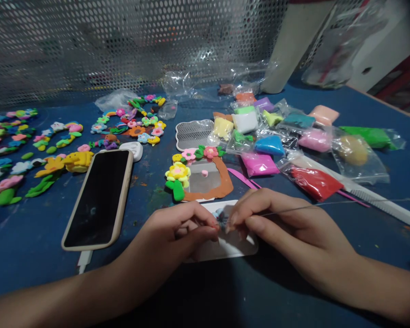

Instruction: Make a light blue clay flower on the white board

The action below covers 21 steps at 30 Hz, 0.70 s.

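Observation:
My left hand (pixel 182 230) and my right hand (pixel 276 218) meet over a small white board (pixel 230 246) at the near middle of the blue table (pixel 30 246). Both pinch a tiny grey-blue clay piece (pixel 222 218) between their fingertips. A thin wire-like tool (pixel 310 207) runs from my right fingers out to the right. Just behind the hands lies a small mirror with a brown clay frame (pixel 222 184), with a yellow clay flower (pixel 178 173) and pink flowers (pixel 210 151) on it.
A phone (pixel 99 198) on a cable lies to the left. Several clay flowers and figures (pixel 54 146) cover the left side. Several bags of coloured clay (pixel 287 146) fill the right, with a white comb-like tool (pixel 379 200). Perforated metal mesh (pixel 123 41) closes the back.

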Available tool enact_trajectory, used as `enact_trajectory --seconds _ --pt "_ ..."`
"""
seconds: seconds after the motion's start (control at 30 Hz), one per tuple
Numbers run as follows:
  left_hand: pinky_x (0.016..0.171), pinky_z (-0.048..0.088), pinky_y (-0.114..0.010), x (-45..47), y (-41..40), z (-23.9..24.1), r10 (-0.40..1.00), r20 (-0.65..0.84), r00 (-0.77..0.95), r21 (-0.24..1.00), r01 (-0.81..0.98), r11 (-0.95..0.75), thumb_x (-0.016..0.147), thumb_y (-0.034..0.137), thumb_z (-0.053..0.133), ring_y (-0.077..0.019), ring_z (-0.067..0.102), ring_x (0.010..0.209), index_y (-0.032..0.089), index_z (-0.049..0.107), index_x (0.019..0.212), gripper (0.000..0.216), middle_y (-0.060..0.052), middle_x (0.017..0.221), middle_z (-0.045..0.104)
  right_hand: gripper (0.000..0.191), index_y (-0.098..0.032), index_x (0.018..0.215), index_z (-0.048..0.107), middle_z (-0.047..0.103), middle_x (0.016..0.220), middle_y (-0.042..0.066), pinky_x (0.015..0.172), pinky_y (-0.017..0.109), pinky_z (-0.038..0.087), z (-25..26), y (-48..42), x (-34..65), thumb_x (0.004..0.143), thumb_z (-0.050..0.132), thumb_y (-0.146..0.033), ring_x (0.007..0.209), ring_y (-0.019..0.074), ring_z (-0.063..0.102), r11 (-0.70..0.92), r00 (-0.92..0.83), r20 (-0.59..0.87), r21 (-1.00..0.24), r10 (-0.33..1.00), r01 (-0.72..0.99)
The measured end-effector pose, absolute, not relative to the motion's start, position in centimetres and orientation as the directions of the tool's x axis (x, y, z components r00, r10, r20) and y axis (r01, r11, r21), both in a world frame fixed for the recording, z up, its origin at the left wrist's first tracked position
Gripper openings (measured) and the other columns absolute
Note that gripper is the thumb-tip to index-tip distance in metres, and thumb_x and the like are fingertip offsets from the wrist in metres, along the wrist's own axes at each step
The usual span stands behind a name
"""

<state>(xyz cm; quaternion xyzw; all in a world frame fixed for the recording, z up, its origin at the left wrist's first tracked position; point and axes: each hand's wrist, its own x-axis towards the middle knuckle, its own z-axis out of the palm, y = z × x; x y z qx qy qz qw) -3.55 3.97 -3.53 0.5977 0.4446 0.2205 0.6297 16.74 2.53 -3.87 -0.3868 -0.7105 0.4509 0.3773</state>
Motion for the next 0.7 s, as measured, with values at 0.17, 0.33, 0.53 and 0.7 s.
enact_trajectory --seconds 0.17,0.33,0.53,0.7 --pt "0.046 0.033 -0.015 -3.58 3.79 -3.65 0.810 -0.300 0.504 0.945 0.273 0.180 0.084 0.025 0.059 -0.0058 0.044 0.050 0.016 0.060 0.075 0.012 0.005 0.060 0.052 0.014 -0.022 0.089 0.062 0.064 0.081 -0.004 0.065 0.013 0.046 -4.03 2.59 16.71 0.092 0.050 -0.017 0.072 0.0053 0.059 0.262 -0.420 0.160 -0.944 0.893 0.198" --pt "0.045 0.032 -0.016 -3.60 3.70 -3.61 0.816 -0.293 0.498 0.943 0.289 0.162 0.083 0.024 0.058 -0.0057 0.043 0.048 0.016 0.061 0.076 0.011 0.006 0.059 0.052 0.014 -0.022 0.089 0.062 0.065 0.081 -0.004 0.065 0.013 0.046 -4.05 2.70 16.66 0.092 0.050 -0.017 0.073 0.0055 0.060 0.257 -0.414 0.157 -0.946 0.897 0.197" --pt "0.045 0.033 -0.015 -3.68 3.72 -3.64 0.815 -0.308 0.491 0.938 0.302 0.173 0.084 0.026 0.059 -0.0053 0.044 0.049 0.017 0.061 0.076 0.011 0.006 0.059 0.053 0.015 -0.023 0.089 0.062 0.064 0.081 -0.005 0.066 0.012 0.046 -3.96 2.77 16.63 0.092 0.049 -0.016 0.073 0.0053 0.060 0.260 -0.410 0.161 -0.946 0.898 0.196" --pt "0.046 0.034 -0.014 -3.79 3.77 -3.72 0.815 -0.300 0.496 0.939 0.303 0.161 0.084 0.026 0.058 -0.0051 0.045 0.051 0.018 0.061 0.078 0.011 0.005 0.062 0.055 0.015 -0.023 0.090 0.062 0.064 0.082 -0.005 0.066 0.012 0.046 -3.99 2.82 16.64 0.092 0.050 -0.016 0.074 0.0049 0.060 0.257 -0.407 0.162 -0.948 0.899 0.191"
